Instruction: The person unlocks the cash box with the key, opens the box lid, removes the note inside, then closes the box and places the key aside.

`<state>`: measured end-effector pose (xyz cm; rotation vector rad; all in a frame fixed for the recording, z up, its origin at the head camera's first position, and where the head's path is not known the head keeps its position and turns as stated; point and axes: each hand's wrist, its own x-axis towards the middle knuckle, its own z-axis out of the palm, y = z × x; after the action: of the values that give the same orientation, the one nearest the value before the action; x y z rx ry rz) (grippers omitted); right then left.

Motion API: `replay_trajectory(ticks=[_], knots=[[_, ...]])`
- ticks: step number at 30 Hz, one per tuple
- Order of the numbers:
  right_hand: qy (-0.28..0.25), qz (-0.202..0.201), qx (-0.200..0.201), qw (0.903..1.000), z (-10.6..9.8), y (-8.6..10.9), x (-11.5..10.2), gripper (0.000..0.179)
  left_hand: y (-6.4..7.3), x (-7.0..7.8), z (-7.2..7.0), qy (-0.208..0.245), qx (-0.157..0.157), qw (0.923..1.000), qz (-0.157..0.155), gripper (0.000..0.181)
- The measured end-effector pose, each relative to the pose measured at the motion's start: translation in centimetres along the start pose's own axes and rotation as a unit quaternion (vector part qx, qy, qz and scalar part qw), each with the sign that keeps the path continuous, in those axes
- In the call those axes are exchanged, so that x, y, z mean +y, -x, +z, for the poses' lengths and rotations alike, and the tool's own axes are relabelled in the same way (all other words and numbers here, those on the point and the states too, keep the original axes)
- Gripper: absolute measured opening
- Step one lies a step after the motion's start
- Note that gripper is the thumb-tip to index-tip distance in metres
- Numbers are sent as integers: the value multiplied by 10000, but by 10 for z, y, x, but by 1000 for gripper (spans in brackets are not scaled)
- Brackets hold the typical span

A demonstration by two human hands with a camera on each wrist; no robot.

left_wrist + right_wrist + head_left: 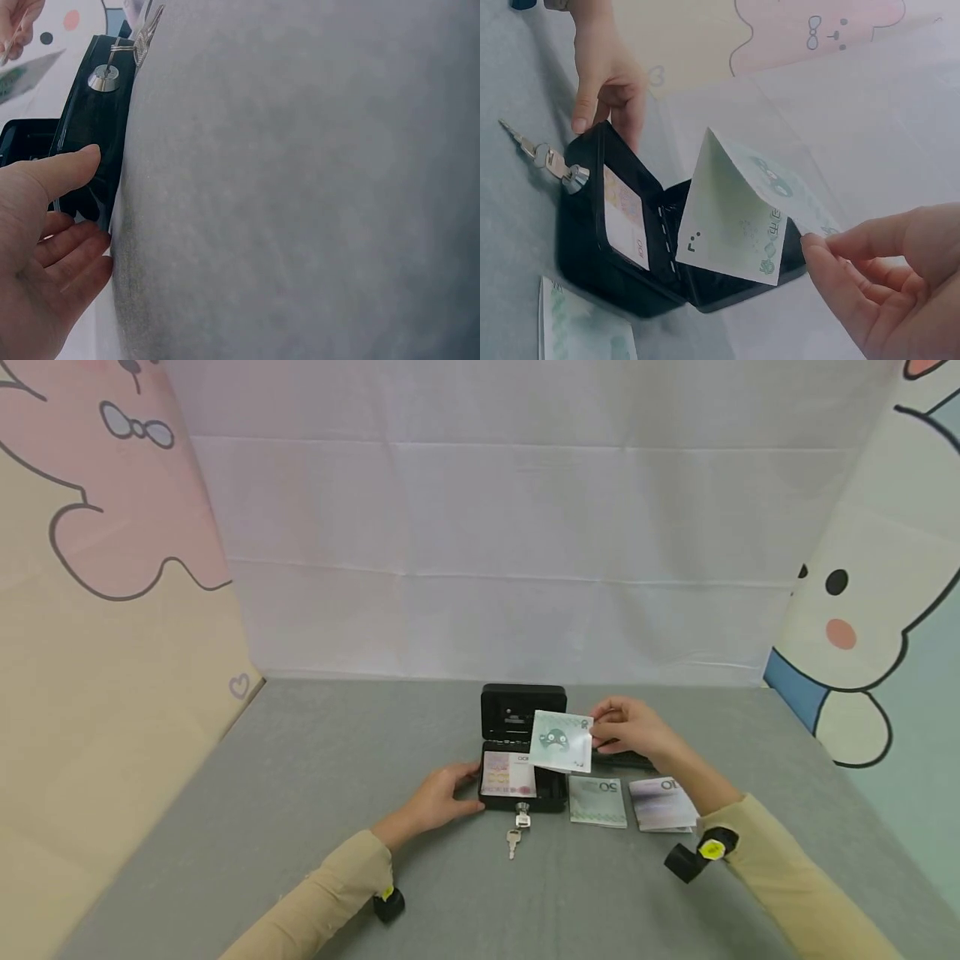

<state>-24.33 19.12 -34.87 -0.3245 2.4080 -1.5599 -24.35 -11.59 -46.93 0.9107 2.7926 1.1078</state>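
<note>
An open black cash box (558,793) stands on the table, its lid (498,710) raised at the back. My left hand (442,797) rests against its left side, thumb near the front corner and fingers spread along the side. Over the box's right part, my right hand (630,727) pinches a folded green banknote (735,202) by its edge between thumb and fingers. The note hangs partly unfolded like a tent in the right wrist view. A reddish banknote (508,774) lies inside the box on the left. Keys (513,839) hang from the front lock (103,78).
Right of the box lie a folded green banknote marked 50 (597,802) and a folded purplish one (662,804) marked 10. A flat black object (622,761) sits behind them, partly hidden by my right hand. A white cloth backdrop (480,568) closes the table's back.
</note>
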Motion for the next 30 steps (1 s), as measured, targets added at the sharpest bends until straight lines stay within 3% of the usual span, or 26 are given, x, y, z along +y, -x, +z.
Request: replay_trajectory(ticks=[8,15,23,30], knots=[[119,36,-78,9999,-29,30,8,28,1,4,-1,-5,-83,9997,-222,58],[270,309,-222,9989,-42,57,18,28,1,6,-2,3,-87,9998,-196,58],[364,763,-339,9958,-34,70,37,30,0,3,-1,-12,-109,9997,-204,58],[80,1066,-547,9928,-18,70,56,27,0,3,-1,-28,-137,9996,-245,58]])
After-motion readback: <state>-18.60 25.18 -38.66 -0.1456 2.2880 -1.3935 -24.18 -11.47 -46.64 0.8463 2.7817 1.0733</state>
